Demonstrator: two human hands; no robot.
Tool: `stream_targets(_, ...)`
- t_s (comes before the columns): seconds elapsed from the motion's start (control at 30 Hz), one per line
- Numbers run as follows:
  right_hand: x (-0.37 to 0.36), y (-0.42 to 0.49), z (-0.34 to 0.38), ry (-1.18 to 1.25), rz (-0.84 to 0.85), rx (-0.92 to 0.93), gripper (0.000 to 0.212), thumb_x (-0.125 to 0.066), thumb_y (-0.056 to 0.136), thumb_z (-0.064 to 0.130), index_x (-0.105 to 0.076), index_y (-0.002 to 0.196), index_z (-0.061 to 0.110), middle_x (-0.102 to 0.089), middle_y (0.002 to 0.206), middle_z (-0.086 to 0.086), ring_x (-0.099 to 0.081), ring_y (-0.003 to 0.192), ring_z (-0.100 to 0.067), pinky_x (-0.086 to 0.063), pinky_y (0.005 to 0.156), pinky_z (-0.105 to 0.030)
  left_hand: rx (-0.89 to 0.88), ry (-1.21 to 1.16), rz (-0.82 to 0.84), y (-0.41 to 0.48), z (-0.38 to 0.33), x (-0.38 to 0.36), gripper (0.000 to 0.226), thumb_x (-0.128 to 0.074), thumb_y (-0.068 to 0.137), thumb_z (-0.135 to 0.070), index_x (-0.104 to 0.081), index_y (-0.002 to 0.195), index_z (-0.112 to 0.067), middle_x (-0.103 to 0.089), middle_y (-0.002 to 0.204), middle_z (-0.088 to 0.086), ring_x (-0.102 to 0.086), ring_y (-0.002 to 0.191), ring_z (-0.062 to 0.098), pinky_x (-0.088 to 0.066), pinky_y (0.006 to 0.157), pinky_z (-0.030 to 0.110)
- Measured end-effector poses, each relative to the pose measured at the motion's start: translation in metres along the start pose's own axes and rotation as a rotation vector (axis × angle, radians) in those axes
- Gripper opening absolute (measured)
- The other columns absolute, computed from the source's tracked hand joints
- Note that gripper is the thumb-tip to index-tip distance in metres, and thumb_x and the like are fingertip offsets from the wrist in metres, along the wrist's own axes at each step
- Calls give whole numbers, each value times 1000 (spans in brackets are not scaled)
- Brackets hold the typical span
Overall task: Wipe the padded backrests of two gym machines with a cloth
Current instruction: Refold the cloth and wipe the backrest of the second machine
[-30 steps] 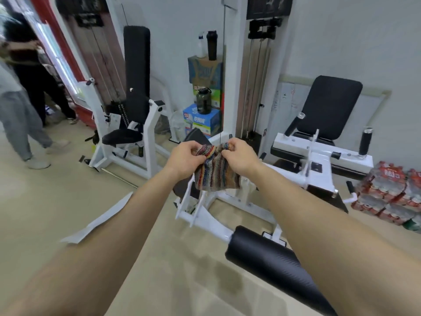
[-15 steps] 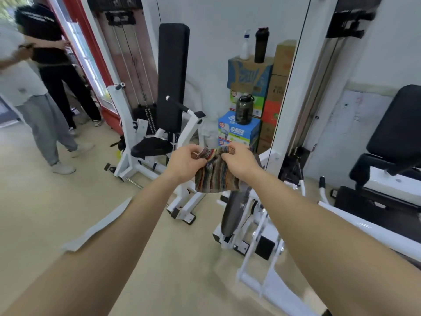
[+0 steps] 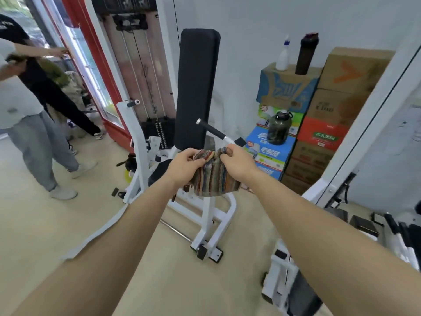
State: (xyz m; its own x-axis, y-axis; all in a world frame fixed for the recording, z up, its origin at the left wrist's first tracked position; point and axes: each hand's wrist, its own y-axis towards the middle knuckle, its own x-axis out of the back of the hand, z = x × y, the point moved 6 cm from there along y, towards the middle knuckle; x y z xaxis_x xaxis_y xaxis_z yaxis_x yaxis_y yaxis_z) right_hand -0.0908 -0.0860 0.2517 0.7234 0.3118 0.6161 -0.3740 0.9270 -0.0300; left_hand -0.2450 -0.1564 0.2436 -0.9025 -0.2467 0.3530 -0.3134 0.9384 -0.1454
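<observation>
A striped, multicoloured cloth (image 3: 215,179) hangs bunched between both hands at the centre of the view. My left hand (image 3: 185,166) grips its left top edge and my right hand (image 3: 237,163) pinches its right top edge. Straight ahead stands a white gym machine with a tall, upright black padded backrest (image 3: 197,87) and a black seat (image 3: 159,172) below it. The cloth is held in front of the seat, below the backrest and apart from it. The other machine's backrest is out of frame.
Stacked cardboard boxes (image 3: 319,115) with a spray bottle (image 3: 283,54) and dark bottles stand at the right by the wall. A white frame post (image 3: 364,124) rises at the right. Two people (image 3: 29,106) stand at the left near a red door frame. A white strip (image 3: 102,231) lies on the floor.
The view has swung left and closer: the upright backrest now fills the centre and the reclined black backrest at the right has left the frame. Both hands still hold the cloth.
</observation>
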Motion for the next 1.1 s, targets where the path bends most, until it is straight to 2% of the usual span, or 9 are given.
stream_targets(0.1,-34,53,23,56,-37,-51,14,-45,100,22,-58,105,18,-63,100,-3,-59,97,-24,-44,79,-35,98,-158,72,53,12,35,17,-57,99,-21,-66,113,-21,-70,107,8,-69,97,25,-60,87,47)
stream_targets(0.27,-68,137,57,198,-98,-96,10,-53,97,20,-60,94,26,-64,90,7,-59,87,-13,-42,73,-29,261,-437,193,140,32,88,25,-55,98,-31,-68,115,-18,-69,111,11,-68,104,30,-56,93,45)
stream_targets(0.43,-97,246,59,297,-68,-182,19,-55,94,16,-68,107,17,-69,98,-1,-63,92,-18,-49,85,-35,162,-337,314,258,40,123,34,-55,95,-16,-68,125,-27,-72,120,8,-67,115,30,-50,104,51)
stream_targets(0.63,-115,396,59,220,-22,-219,10,-57,90,16,-62,92,23,-62,86,5,-61,90,-20,-46,76,-31,128,-270,259,400,16,157,37,-58,91,-5,-72,117,-28,-73,117,10,-69,111,33,-53,100,54)
stream_targets(0.7,-115,441,57,179,1,-257,10,-57,91,22,-62,100,23,-66,97,0,-61,95,-22,-51,85,-36,115,-274,265,444,-1,165,37,-58,93,-3,-71,119,-25,-73,118,11,-69,111,32,-54,99,50)
stream_targets(0.77,-109,479,55,165,-29,-299,31,-57,93,27,-60,123,21,-65,121,-3,-61,110,-24,-50,98,-38,104,-271,251,487,-18,172,36,-58,93,-3,-72,118,-26,-73,117,11,-69,109,31,-56,97,49)
stream_targets(0.9,-92,539,74,348,-57,-275,47,-47,104,36,-43,149,26,-46,152,2,-44,137,-21,-38,107,-33,52,-272,260,562,-55,175,34,-55,97,-9,-71,121,-27,-72,118,9,-69,107,28,-56,95,46)
stream_targets(1.0,-84,582,86,500,-82,-247,50,-39,105,46,-34,154,34,-40,155,6,-37,143,-19,-34,117,-43,11,-267,348,610,-79,168,32,-53,99,-19,-70,123,-29,-68,124,6,-64,117,27,-51,102,47)
stream_targets(1.1,-81,624,95,632,-121,-189,44,-34,103,53,-56,136,33,-65,129,6,-61,119,-10,-46,108,-37,14,-409,450,656,-97,163,36,-47,100,-6,-70,125,-20,-67,126,14,-68,113,27,-58,90,39)
